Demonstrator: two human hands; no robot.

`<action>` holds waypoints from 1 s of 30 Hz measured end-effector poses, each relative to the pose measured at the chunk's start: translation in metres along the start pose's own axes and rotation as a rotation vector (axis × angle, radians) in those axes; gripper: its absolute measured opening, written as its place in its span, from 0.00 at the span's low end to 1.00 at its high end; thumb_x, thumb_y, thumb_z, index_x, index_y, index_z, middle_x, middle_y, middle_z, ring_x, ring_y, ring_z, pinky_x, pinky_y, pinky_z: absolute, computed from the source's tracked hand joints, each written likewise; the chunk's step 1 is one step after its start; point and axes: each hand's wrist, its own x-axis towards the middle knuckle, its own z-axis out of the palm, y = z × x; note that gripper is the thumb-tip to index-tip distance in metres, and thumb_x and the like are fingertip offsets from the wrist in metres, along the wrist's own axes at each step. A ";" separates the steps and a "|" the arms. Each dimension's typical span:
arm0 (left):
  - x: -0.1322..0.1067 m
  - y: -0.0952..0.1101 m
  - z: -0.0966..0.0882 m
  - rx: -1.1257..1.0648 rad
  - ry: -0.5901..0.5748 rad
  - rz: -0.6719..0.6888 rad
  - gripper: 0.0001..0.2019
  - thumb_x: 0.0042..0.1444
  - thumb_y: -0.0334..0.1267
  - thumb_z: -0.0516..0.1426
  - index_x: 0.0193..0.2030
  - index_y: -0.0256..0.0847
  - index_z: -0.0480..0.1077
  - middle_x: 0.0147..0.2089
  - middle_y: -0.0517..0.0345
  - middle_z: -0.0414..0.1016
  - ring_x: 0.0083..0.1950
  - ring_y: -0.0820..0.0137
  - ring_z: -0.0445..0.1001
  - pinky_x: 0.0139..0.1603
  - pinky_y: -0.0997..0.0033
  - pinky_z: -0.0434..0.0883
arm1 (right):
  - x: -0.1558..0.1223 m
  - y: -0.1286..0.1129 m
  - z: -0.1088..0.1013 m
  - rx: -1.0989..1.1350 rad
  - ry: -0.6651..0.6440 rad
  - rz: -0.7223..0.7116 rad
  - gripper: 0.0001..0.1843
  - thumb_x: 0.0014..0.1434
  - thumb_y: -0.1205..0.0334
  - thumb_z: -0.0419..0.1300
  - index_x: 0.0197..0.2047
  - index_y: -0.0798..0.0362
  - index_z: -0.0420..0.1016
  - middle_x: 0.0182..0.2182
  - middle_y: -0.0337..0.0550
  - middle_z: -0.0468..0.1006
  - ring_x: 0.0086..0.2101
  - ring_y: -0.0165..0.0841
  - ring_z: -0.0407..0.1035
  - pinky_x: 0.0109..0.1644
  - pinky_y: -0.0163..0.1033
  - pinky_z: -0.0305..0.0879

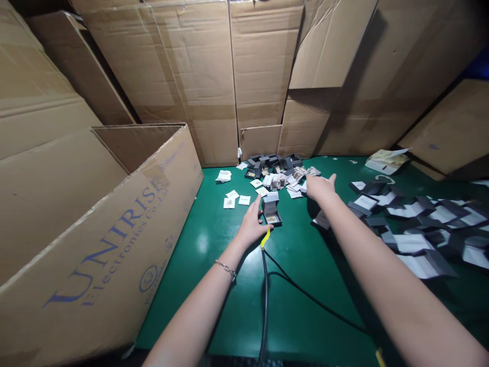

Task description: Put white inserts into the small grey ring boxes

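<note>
My left hand [252, 224] rests on the green table [298, 285], fingers apart, its fingertips touching a small open dark box [271, 210] with a pale insert. My right hand [319, 186] reaches farther out over the near edge of a pile of small dark boxes and white cards [277, 173]. Its fingers are stretched toward the pile, and whether they hold anything is hidden. A thin bracelet [226, 268] circles my left wrist.
A large open cardboard carton [114, 239] printed "UNIRISE Electronics" stands at the left. Flattened cardboard sheets [229, 76] wall off the back. Several flat dark box blanks with white panels [420, 229] lie at the right. A black cable [265, 295] with yellow tape crosses the table's middle.
</note>
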 end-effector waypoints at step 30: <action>-0.001 -0.005 0.000 -0.051 -0.123 -0.013 0.46 0.41 0.36 0.64 0.66 0.46 0.45 0.58 0.43 0.66 0.59 0.58 0.66 0.54 0.58 0.68 | -0.131 -0.022 0.045 0.766 0.319 -0.640 0.17 0.55 0.61 0.54 0.48 0.49 0.71 0.45 0.46 0.72 0.45 0.37 0.67 0.49 0.44 0.66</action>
